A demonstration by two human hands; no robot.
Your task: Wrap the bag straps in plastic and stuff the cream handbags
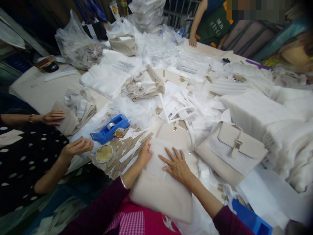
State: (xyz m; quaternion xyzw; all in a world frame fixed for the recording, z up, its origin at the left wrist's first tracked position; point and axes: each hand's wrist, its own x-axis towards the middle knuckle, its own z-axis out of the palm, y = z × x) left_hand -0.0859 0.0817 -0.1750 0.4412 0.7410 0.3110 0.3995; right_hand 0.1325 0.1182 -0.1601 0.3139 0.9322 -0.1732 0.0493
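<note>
A cream bag (162, 195) lies at the table's front edge, its flap with a gold clasp (175, 129) pointing away from me. A thin white sheet (157, 160) covers the bag's middle. My right hand (178, 165) rests on the sheet, fingers spread. At the sheet's left edge is my left hand (146, 153), its fingers extended and partly seen from the side; nothing shows in it. Right of the bag, a second cream bag (230, 153) with a flap and metal buckle lies tilted.
Left are a blue tape dispenser (111, 129), a tape roll (104, 153), card strips (124, 153) and a person's hands (77, 146). White padding strips (181, 104) and another bag (146, 83) lie beyond. Another person stands at the far edge. A blue object (251, 217) is front right.
</note>
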